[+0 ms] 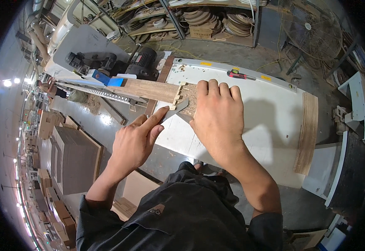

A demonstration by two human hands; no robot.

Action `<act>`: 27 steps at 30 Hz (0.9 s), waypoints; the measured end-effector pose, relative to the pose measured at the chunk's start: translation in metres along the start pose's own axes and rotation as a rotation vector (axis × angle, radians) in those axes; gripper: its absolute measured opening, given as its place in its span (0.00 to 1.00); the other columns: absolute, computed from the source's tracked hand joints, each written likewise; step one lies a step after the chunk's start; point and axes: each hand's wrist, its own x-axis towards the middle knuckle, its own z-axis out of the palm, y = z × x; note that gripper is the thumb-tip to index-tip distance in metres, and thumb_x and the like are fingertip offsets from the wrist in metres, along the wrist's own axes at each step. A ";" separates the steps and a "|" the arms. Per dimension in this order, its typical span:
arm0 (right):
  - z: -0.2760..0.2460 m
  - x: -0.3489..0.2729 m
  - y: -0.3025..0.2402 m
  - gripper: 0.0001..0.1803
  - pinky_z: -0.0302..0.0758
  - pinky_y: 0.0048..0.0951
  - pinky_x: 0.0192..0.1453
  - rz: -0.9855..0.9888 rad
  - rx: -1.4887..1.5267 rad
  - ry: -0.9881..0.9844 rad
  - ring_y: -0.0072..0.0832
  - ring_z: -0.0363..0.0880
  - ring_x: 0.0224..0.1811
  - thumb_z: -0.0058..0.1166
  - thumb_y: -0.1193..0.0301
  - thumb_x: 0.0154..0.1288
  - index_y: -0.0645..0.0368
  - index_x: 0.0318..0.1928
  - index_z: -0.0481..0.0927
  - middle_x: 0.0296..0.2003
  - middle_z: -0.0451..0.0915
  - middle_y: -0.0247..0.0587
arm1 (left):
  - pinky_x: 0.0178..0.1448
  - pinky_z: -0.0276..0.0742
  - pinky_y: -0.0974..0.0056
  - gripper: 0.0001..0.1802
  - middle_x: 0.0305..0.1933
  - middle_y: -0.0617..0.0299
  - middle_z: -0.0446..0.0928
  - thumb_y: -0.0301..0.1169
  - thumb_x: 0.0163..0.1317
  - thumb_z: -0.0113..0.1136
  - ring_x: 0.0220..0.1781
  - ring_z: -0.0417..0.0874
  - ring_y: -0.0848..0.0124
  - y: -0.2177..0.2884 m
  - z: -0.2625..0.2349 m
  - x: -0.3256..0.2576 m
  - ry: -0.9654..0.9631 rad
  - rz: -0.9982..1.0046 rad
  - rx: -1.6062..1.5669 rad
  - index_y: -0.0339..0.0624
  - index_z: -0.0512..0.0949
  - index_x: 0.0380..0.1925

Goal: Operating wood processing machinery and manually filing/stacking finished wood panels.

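My left hand [134, 140] is closed on a flat, pointed metal blade [177, 110]. Its index finger stretches along the blade to the pale, stepped ends [179, 95] of some wood-grain strips. Whether the blade has a handle is hidden by the palm. My right hand [220, 119] lies over a bundle of brown wood-grain strips [189, 93], its fingers bent over the far side and its thumb toward the blade. Left of the stepped ends, a longer wood-grain piece [149, 88] runs to the machine. My right palm covers most of the bundle.
The white worktable [266, 129] has a metal rail [232, 72] along its far edge. A red-and-black tool [241, 75] lies by the rail. More wood-grain strips [307, 129] lie at the right end. A machine with motors [142, 62] stands left; a large fan [312, 33] stands far right.
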 end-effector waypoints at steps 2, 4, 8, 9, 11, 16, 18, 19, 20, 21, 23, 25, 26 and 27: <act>0.001 0.000 0.001 0.34 0.70 0.36 0.60 -0.006 0.001 -0.007 0.34 0.82 0.51 0.84 0.58 0.45 0.56 0.49 0.79 0.45 0.83 0.39 | 0.41 0.81 0.48 0.25 0.38 0.51 0.83 0.45 0.82 0.55 0.36 0.87 0.47 -0.001 0.000 0.001 0.003 -0.011 0.019 0.66 0.75 0.76; 0.001 0.000 0.002 0.34 0.70 0.36 0.59 -0.021 0.009 0.016 0.34 0.82 0.50 0.84 0.58 0.44 0.56 0.48 0.79 0.44 0.83 0.40 | 0.40 0.81 0.47 0.25 0.38 0.51 0.83 0.45 0.81 0.55 0.36 0.87 0.47 -0.003 0.001 0.001 0.033 0.016 0.017 0.66 0.75 0.76; 0.000 0.001 0.003 0.33 0.70 0.36 0.59 -0.031 0.014 0.045 0.34 0.82 0.50 0.84 0.59 0.44 0.57 0.48 0.79 0.44 0.83 0.40 | 0.41 0.84 0.47 0.25 0.43 0.50 0.86 0.46 0.81 0.55 0.38 0.89 0.46 -0.009 0.004 0.004 0.049 0.051 0.033 0.65 0.76 0.75; 0.000 0.000 0.002 0.33 0.70 0.36 0.58 -0.034 0.020 0.054 0.34 0.82 0.49 0.83 0.60 0.43 0.57 0.48 0.79 0.44 0.83 0.40 | 0.41 0.84 0.47 0.25 0.43 0.50 0.86 0.46 0.81 0.55 0.38 0.89 0.46 -0.012 0.005 0.008 0.039 0.029 0.033 0.65 0.76 0.75; -0.001 -0.003 -0.001 0.33 0.71 0.36 0.58 -0.046 0.027 0.061 0.35 0.82 0.49 0.83 0.61 0.43 0.57 0.47 0.79 0.43 0.83 0.40 | 0.44 0.86 0.46 0.24 0.48 0.47 0.87 0.47 0.81 0.55 0.42 0.91 0.45 -0.017 0.008 0.021 0.134 0.020 0.093 0.64 0.77 0.74; -0.001 -0.009 -0.004 0.32 0.71 0.37 0.58 -0.047 0.067 0.060 0.35 0.82 0.49 0.83 0.62 0.42 0.57 0.47 0.79 0.44 0.83 0.40 | 0.53 0.82 0.44 0.23 0.51 0.40 0.87 0.43 0.83 0.53 0.49 0.88 0.38 -0.034 -0.004 0.050 0.135 -0.045 -0.122 0.57 0.78 0.72; 0.001 -0.006 -0.001 0.32 0.71 0.36 0.58 -0.028 0.065 0.071 0.35 0.82 0.49 0.83 0.62 0.42 0.57 0.48 0.80 0.44 0.84 0.41 | 0.53 0.82 0.44 0.23 0.51 0.41 0.87 0.43 0.83 0.53 0.49 0.88 0.38 -0.032 -0.008 0.046 0.131 0.059 -0.132 0.56 0.78 0.72; 0.002 -0.004 0.001 0.33 0.71 0.36 0.59 -0.032 0.058 0.053 0.35 0.82 0.50 0.83 0.62 0.42 0.58 0.48 0.80 0.45 0.84 0.41 | 0.53 0.82 0.44 0.23 0.51 0.41 0.87 0.43 0.82 0.53 0.49 0.88 0.39 -0.029 -0.008 0.040 0.110 0.115 -0.162 0.56 0.78 0.73; 0.002 -0.003 0.002 0.20 0.71 0.35 0.58 -0.044 0.048 0.098 0.34 0.81 0.47 0.70 0.66 0.54 0.57 0.46 0.80 0.42 0.83 0.40 | 0.52 0.83 0.44 0.23 0.52 0.43 0.87 0.43 0.82 0.53 0.49 0.88 0.40 -0.027 -0.008 0.037 0.077 0.144 -0.117 0.57 0.77 0.73; 0.003 -0.002 0.003 0.08 0.72 0.35 0.58 -0.053 0.028 0.130 0.32 0.80 0.45 0.57 0.70 0.67 0.57 0.45 0.81 0.38 0.82 0.39 | 0.52 0.83 0.44 0.23 0.52 0.43 0.87 0.43 0.82 0.53 0.49 0.88 0.40 -0.024 -0.007 0.034 0.092 0.148 -0.117 0.57 0.77 0.73; 0.004 0.000 0.004 0.09 0.71 0.35 0.58 -0.055 0.014 0.126 0.32 0.81 0.45 0.57 0.70 0.67 0.57 0.45 0.81 0.39 0.82 0.39 | 0.54 0.83 0.47 0.26 0.53 0.38 0.87 0.45 0.84 0.50 0.51 0.88 0.37 -0.019 -0.007 0.031 -0.018 0.167 -0.123 0.50 0.76 0.75; 0.004 0.001 0.004 0.09 0.71 0.35 0.58 -0.054 0.010 0.129 0.32 0.81 0.45 0.57 0.70 0.67 0.57 0.45 0.81 0.39 0.82 0.39 | 0.52 0.82 0.47 0.26 0.53 0.37 0.87 0.45 0.84 0.50 0.49 0.88 0.38 -0.017 -0.005 0.034 0.013 0.176 -0.127 0.50 0.76 0.75; 0.004 0.001 0.004 0.09 0.71 0.35 0.58 -0.055 0.009 0.130 0.32 0.81 0.46 0.57 0.70 0.67 0.57 0.45 0.81 0.39 0.82 0.39 | 0.50 0.82 0.45 0.25 0.51 0.42 0.87 0.45 0.83 0.51 0.47 0.88 0.40 -0.016 -0.005 0.035 0.021 0.173 -0.116 0.54 0.76 0.74; 0.004 0.002 0.004 0.09 0.71 0.35 0.58 -0.055 0.009 0.131 0.32 0.81 0.46 0.57 0.70 0.67 0.57 0.46 0.81 0.39 0.82 0.39 | 0.48 0.83 0.44 0.24 0.49 0.47 0.87 0.46 0.82 0.52 0.45 0.89 0.42 -0.016 -0.006 0.035 0.011 0.161 -0.110 0.59 0.76 0.74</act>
